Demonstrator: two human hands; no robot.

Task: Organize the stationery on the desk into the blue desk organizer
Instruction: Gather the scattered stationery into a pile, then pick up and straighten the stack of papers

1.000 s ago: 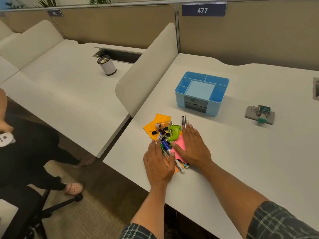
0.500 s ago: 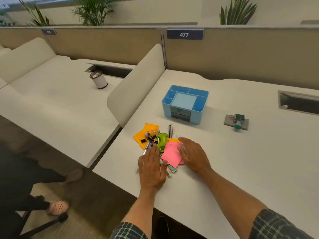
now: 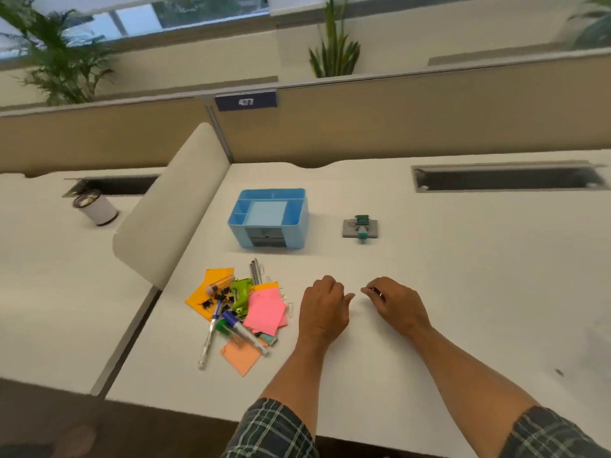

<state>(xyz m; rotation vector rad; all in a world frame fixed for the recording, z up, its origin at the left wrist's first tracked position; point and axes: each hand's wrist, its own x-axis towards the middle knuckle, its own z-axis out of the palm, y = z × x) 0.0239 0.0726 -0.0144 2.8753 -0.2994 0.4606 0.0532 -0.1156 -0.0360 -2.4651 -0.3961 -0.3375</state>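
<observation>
Head view: the stationery pile [image 3: 241,309] lies just left of the left hand [image 3: 322,307], pens pointing away; both hands, right hand [image 3: 395,304] included, loosely curled, seemingly empty. The blue desk organizer [image 3: 269,218] sits beyond the pile, left hand nearer.

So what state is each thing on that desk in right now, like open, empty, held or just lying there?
blue desk organizer: upright, its top compartments look empty.
stationery pile: loose on the desk, untouched.
pink sticky notes: lying flat on the pile.
green stapler: lying in the pile.
purple-capped marker: capped, lying flat.
left hand: fingers loosely curled, apparently holding nothing.
right hand: fingers curled; whether it pinches something small is unclear.
</observation>
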